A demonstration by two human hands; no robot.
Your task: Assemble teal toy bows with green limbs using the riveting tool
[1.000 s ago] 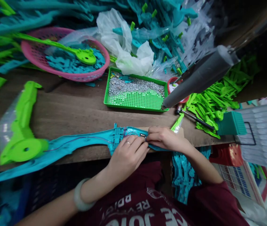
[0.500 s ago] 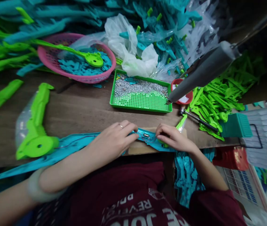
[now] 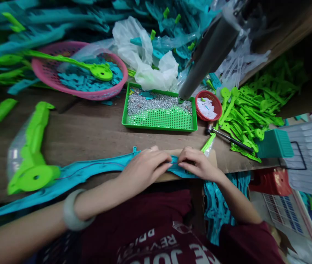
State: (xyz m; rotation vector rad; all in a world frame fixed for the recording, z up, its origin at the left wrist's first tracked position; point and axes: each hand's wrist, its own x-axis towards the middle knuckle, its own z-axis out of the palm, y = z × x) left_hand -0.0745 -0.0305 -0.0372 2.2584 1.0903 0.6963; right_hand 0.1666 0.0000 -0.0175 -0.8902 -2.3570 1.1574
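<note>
A long, curved blue plastic shell (image 3: 90,169) lies along the table's front edge, with a thin dark wire running inside it. Over its right part is my left hand (image 3: 146,167), thumb and fingertips pinched together at the shell's inside. Facing it a short gap away, my right hand (image 3: 198,163) has its fingers curled closed at the same stretch. What sits between the fingertips of either hand is too small or hidden to name. A bright green plastic piece with a round end (image 3: 36,178) rests at the shell's left part. Cardboard (image 3: 212,157) lies under the right end.
Beyond my hands stands a green tray (image 3: 158,128) of small screws, with a grey electric screwdriver (image 3: 211,55) hanging above. A pink basket (image 3: 120,86) of blue pieces, a red basket (image 3: 207,118), a hammer (image 3: 234,141) and heaped green parts (image 3: 252,110) surround it.
My left hand has moved right along the shell, closer to my right hand, covering the small metal part seen before. The hanging screwdriver has swung left over the tray.
</note>
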